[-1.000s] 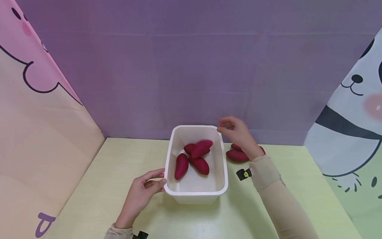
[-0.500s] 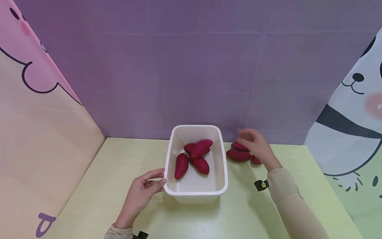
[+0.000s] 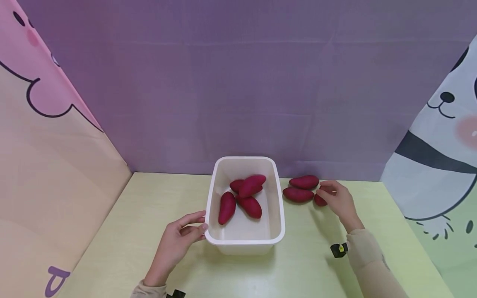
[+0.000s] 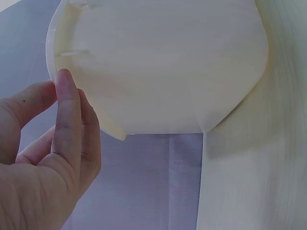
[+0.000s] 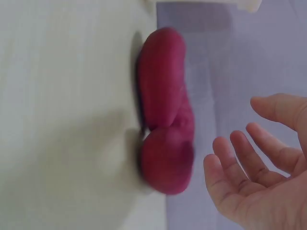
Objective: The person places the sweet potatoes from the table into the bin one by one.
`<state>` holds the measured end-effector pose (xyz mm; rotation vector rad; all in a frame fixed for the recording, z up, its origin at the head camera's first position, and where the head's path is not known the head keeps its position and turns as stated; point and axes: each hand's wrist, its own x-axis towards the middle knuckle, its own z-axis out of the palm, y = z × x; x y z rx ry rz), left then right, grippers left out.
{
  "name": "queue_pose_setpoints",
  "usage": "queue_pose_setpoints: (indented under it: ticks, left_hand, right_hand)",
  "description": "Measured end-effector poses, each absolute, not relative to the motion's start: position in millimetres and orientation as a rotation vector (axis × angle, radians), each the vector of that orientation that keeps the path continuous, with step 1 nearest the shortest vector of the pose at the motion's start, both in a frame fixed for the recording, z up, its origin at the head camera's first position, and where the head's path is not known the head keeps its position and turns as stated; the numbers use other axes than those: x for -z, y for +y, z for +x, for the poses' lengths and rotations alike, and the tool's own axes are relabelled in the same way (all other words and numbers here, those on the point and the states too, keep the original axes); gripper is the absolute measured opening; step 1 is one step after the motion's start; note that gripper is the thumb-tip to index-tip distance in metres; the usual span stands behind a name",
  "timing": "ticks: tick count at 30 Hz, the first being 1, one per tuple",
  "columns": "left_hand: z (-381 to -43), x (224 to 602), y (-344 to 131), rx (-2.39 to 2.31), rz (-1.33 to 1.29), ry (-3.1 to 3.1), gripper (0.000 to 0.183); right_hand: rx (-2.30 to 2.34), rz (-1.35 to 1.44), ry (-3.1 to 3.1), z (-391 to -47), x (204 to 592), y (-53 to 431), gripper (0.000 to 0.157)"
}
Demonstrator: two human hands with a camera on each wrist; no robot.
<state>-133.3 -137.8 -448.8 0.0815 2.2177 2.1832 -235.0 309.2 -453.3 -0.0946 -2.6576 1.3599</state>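
A white plastic bin (image 3: pixel 246 247) stands mid-table with several red sweet potatoes (image 3: pixel 226 207) inside. At the bin's left edge my left hand (image 3: pixel 178 236) pinches the rim between thumb and fingers; the left wrist view shows the fingers against the outer wall (image 4: pixel 168 72) just under the lip. Three more sweet potatoes lie on the table right of the bin: one at the back (image 3: pixel 304 182), one in front of it (image 3: pixel 298 194) and one at the right (image 3: pixel 320 200). My right hand (image 3: pixel 340 203) hovers over the rightmost one, fingers spread and holding nothing, and partly hides it.
The pale wooden table (image 3: pixel 164 194) ends at a purple cloth backdrop (image 3: pixel 246 91) close behind the bin and the loose sweet potatoes. Printed panels with a pink figure (image 3: pixel 48 87) and a panda (image 3: pixel 443 145) stand along the left and right sides.
My right hand has moved from the bin's back right corner rightward and nearer, down over the rightmost sweet potato, uncovering the other two. My left hand and the bin stay put.
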Motion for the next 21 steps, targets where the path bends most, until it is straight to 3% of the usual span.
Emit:
queue_pose_setpoints:
  ticks: [8, 15, 21]
  left_hand:
    - [-133.5, 449.5, -137.5, -2.181, 0.072, 2.222, 0.036]
    - [-133.0, 449.7, -137.3, -2.187, 0.064, 2.217, 0.036]
    - [-133.4, 449.7, -137.3, -2.189, 0.072, 2.216, 0.036]
  right_hand:
    - [-1.609, -0.309, -2.531, -233.5, 469.0, 329.1, 0.042]
    - [-1.921, -0.545, -2.478, -241.3, 474.3, 345.0, 0.063]
    - [-2.239, -0.585, -2.419, -248.5, 476.0, 358.2, 0.082]
